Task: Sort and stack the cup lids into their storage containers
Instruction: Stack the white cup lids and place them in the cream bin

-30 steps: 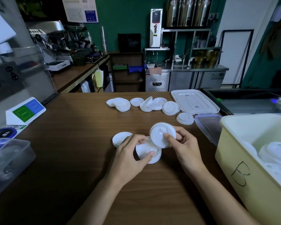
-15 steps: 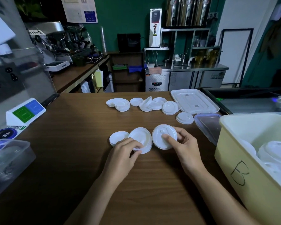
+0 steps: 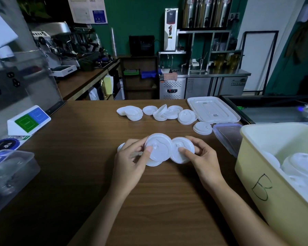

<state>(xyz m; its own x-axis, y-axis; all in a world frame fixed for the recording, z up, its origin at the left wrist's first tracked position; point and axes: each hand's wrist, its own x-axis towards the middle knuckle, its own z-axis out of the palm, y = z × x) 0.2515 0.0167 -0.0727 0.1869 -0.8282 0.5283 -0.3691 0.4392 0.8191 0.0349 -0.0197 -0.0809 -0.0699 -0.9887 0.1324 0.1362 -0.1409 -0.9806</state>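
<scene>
Comparing two cup lids, now brought edge to edge above the worktop (image 3: pixel 78 166).

Since half a second ago, the larger lid (image 3: pixel 158 148) has been lifted off the worktop and tilted up by the left hand (image 3: pixel 132 162), whose thumb and fingers are curled round its rim. The smaller lid (image 3: pixel 183 153) is pinched in the right hand (image 3: pixel 203 157) and is touched by the larger lid's edge. One more lid (image 3: pixel 154 163) is left lying below. A size check is suggested; neither lid has yet been placed in the yellow container marked B (image 3: pixel 256 174), and many loose lids (image 3: pixel 132 113) remain unsorted.
</scene>
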